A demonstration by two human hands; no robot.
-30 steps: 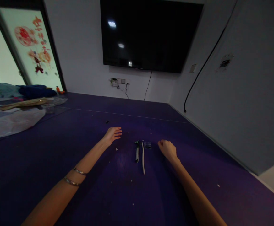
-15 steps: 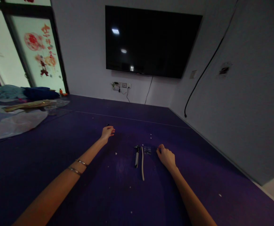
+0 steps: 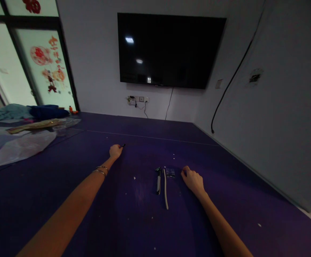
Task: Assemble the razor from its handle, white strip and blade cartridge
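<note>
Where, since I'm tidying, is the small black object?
In the head view, left of centre, the small black object sticks out from the left hand.

At ten o'clock, a red 福 (image 3: 31, 5) marks the upper pane (image 3: 49, 8); the glass door's (image 3: 28, 40) red characters (image 3: 53, 42) below blur beyond reading.

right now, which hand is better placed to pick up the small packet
Likely your right hand: it is beside the small packet and appears empty, while your left hand is farther off, apparently pinching a small black object.
</note>
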